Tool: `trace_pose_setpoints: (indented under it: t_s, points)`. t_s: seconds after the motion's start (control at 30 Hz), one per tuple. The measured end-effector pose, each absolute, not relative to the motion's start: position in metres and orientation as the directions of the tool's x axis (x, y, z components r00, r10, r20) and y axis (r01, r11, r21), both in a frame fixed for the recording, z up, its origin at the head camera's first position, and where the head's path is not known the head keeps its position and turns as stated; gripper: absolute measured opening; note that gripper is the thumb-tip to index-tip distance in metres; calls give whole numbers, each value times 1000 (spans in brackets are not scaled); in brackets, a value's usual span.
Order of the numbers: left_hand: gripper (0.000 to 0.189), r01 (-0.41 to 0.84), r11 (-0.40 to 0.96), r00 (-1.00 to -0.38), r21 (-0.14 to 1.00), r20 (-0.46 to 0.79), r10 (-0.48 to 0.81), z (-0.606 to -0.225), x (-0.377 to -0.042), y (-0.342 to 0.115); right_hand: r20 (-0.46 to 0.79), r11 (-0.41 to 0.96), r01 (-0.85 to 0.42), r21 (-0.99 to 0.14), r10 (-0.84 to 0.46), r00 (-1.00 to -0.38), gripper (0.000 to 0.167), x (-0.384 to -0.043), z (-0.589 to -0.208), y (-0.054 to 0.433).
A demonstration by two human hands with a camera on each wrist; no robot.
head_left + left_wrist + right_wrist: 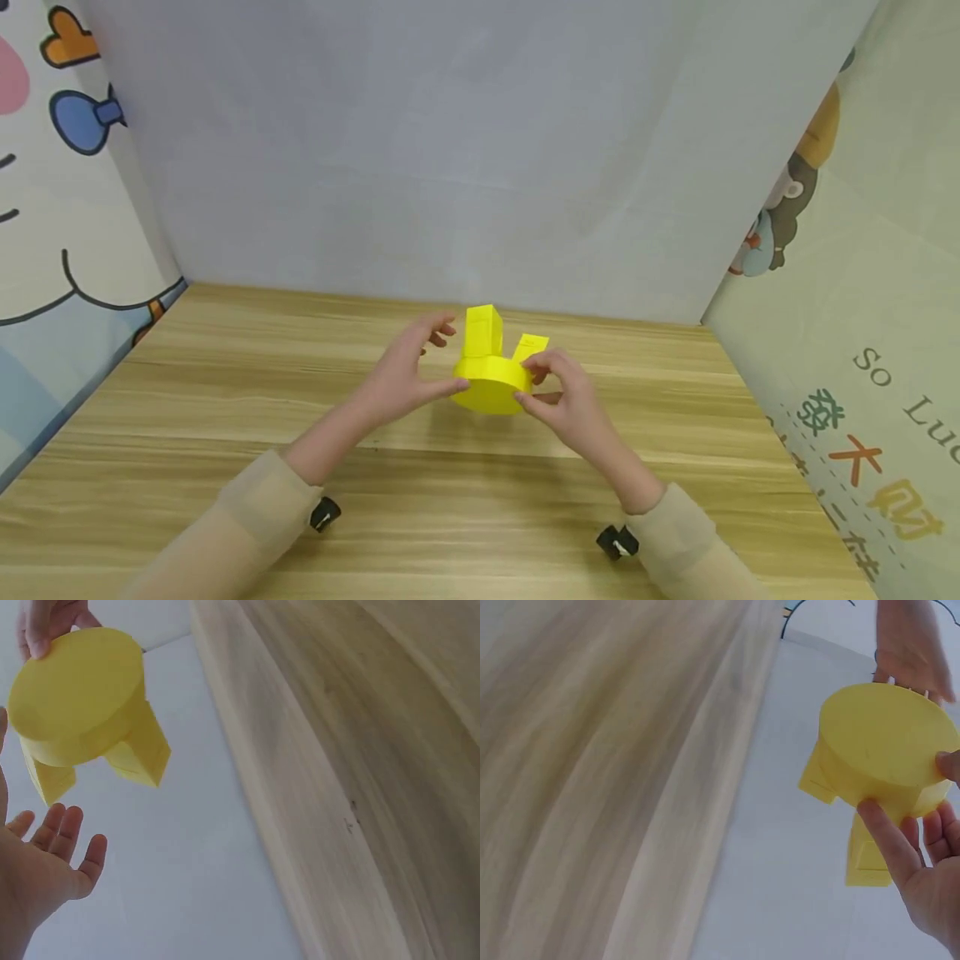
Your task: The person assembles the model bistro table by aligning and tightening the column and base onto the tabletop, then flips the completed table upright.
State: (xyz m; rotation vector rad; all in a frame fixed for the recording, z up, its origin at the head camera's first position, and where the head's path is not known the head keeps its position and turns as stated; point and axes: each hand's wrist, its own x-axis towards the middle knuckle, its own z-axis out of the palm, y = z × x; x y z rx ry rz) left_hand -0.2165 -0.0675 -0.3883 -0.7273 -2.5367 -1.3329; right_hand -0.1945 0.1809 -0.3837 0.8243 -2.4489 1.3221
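Note:
A yellow stool-shaped piece (491,390), a thick round disc with block-like legs, is held over the table tilted, so that its flat face shows toward me and its legs point up and away. My right hand (572,398) pinches the disc's right edge, thumb on the flat face and fingers along the rim. Beside the opposite edge, my left hand (397,371) has its fingers spread, and the thumb tip overlaps the rim in the head view. In the left wrist view, the fingers of the left hand (56,859) stand apart from the legs (142,746).
The wooden table (225,383) ends at a pale grey curtain (412,167) behind. Cartoon-printed cloth (67,192) hangs at the left, and printed cloth (862,317) with lettering hangs at the right. Black wrist devices (324,514) sit by both sleeves.

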Motion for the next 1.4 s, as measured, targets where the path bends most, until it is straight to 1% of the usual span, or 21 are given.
trace_pose_setpoints:
  t_s: [0.07,0.17,0.27,0.37,0.47,0.6,0.7,0.8,0.9,1.03,1.13,1.2,1.4]
  points:
    - [91,587,496,-809,640,440,390,-394,-214,-71,408,433,-526,-732,-339,-847,33,-196,-382,182]
    - [101,708,522,-703,475,540,463,-402,-212,-75,326,428,-434,-793,-303,-895,32,-197,-381,184]
    - [105,793,521,-585,316,633,507,-409,-212,-76,218,350,-316,-882,-290,-932,33,-199,-379,185]
    - [104,835,503,-498,224,698,515,-414,-212,-76,113,229,-187,-955,-301,-947,36,-199,-376,185]
    - [105,851,488,-456,193,734,504,-416,-213,-74,47,159,-101,-982,-312,-949,39,-198,-374,183]
    - [105,859,478,-433,185,762,481,-416,-212,-72,15,111,-54,-992,-328,-945,41,-197,-374,181]
    - [104,854,480,-436,199,777,454,-416,-212,-71,40,96,-77,-992,-345,-938,42,-196,-374,180]
    - [103,846,477,-459,240,783,419,-416,-212,-72,95,85,-136,-987,-377,-921,47,-197,-375,180]
    - [103,831,475,-494,289,776,393,-416,-213,-74,161,122,-233,-965,-426,-890,55,-198,-375,180]
    - [105,810,483,-537,333,753,381,-418,-212,-76,220,203,-353,-913,-484,-847,67,-200,-378,180]
    - [104,793,489,-569,363,727,384,-419,-212,-77,237,242,-396,-886,-499,-833,73,-202,-382,179]
    - [104,773,496,-603,394,698,386,-420,-212,-78,239,269,-409,-872,-495,-836,75,-203,-385,178]
    - [100,646,534,-759,546,532,374,-425,-212,-77,201,331,-384,-862,-473,-858,75,-210,-395,178]
